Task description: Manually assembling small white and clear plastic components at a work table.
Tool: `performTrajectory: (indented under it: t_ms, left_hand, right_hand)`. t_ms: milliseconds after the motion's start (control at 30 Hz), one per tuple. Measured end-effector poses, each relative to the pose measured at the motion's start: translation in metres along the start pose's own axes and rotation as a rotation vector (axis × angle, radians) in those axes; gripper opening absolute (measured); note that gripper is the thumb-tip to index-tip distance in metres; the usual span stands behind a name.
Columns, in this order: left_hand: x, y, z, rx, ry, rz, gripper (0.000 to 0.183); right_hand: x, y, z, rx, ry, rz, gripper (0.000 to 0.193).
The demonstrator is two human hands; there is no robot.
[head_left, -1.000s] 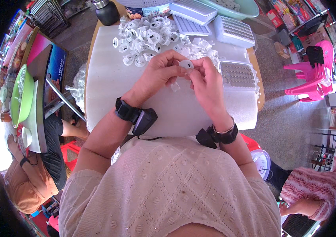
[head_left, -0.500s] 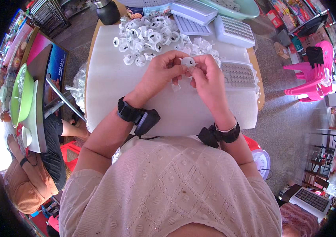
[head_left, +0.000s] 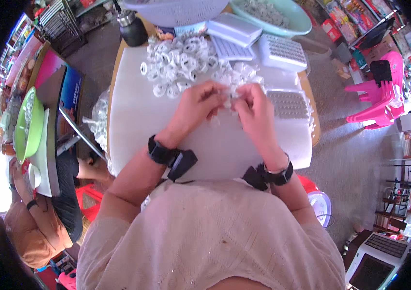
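Observation:
Over the middle of the white table [head_left: 166,159], my left hand [head_left: 196,107] and my right hand [head_left: 255,107] meet, fingertips pinched on a small white plastic part [head_left: 231,94]. Fingers and blur hide much of that part. A scrap of clear film seems to hang below my left fingers. Just beyond the hands lies a heap of white ring-like plastic parts [head_left: 179,63], with a pile of smaller, translucent-looking pieces [head_left: 241,72] to its right. Beside my right hand is a tray [head_left: 288,104] holding rows of small grey round pieces.
Farther back stand a white tray of small pieces [head_left: 283,50], a stacked white box [head_left: 237,29], a lavender basket [head_left: 179,13], a mint basin [head_left: 301,30] and a dark bottle [head_left: 132,33]. Another person [head_left: 33,227] sits at left near a green basin [head_left: 36,121]. Pink chairs [head_left: 384,99] stand right.
The view has shifted, so the table sits lower in the picture. The part's round, slotted face, visible earlier, is now turned or blurred. Both hands keep their pinch.

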State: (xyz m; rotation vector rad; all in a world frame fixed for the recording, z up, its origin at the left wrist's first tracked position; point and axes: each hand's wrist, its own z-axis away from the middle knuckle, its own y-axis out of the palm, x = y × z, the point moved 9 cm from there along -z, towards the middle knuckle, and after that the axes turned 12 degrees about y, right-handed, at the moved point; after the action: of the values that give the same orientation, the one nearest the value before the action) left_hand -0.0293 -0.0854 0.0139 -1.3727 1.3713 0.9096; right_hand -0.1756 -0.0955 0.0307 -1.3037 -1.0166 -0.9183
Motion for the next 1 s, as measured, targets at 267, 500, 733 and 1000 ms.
performTrajectory:
  t_ms: [267, 500, 733, 1000]
  left_hand:
    - [0.012, 0.009, 0.009, 0.086, -0.117, 0.134, 0.026]
    - [0.016, -0.024, 0.004, -0.178, -0.042, 0.216, 0.022]
    - [0.006, -0.057, 0.003, -0.426, 0.028, 0.232, 0.02]
    - [0.007, -0.059, 0.007, -0.433, 0.027, 0.061, 0.017]
  right_hand:
    - [0.014, -0.025, -0.039, 0.326, 0.113, 0.149, 0.011]
    - [0.076, -0.051, -0.069, -0.013, -0.179, -0.212, 0.02]
    - [0.02, 0.022, -0.03, 0.231, -0.199, 0.361, 0.016]
    - [0.03, 0.045, -0.004, 0.123, -0.551, 0.773, 0.014]
